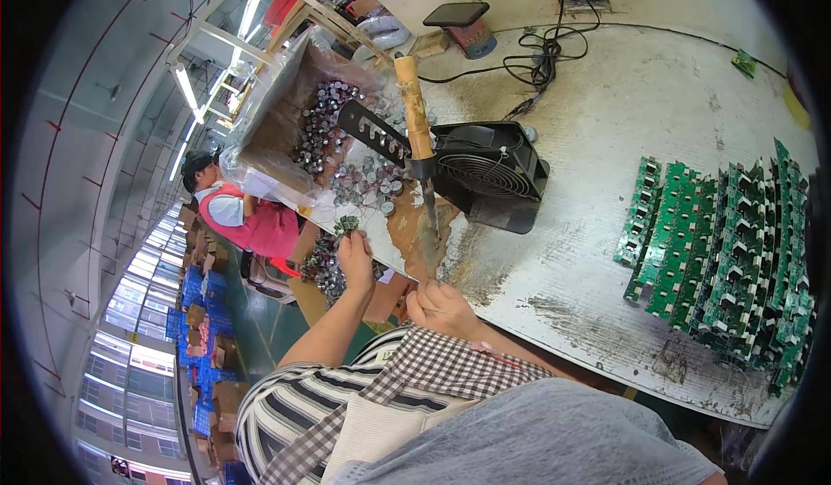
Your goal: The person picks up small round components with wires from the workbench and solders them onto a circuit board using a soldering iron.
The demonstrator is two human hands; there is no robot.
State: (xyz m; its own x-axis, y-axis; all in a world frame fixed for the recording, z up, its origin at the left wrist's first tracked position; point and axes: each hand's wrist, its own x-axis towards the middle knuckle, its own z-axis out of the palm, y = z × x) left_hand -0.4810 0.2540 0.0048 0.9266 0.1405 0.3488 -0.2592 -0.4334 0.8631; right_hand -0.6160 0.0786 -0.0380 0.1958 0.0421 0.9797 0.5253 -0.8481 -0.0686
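Observation:
My left hand [356, 258] pinches a small green circuit board [348, 224] at the worn table edge, just left of the tip of a soldering iron. The soldering iron [414, 104] has a wooden handle, is fixed in a black bracket and points its tip [430, 212] toward me. My right hand [441, 308] is closed in a fist just below the tip and appears to hold a thin solder wire [430, 264] that reaches up toward it. Both hands lie close together over a brown scorched patch of the table.
A black fan [486, 173] stands right behind the iron. A plastic-lined cardboard box [277, 113] holds several round parts, and more are spilled beside it. Rows of green circuit boards [727, 251] cover the table's right. Cables [545, 52] lie at the back. Another person in a red vest [251, 221] works at left.

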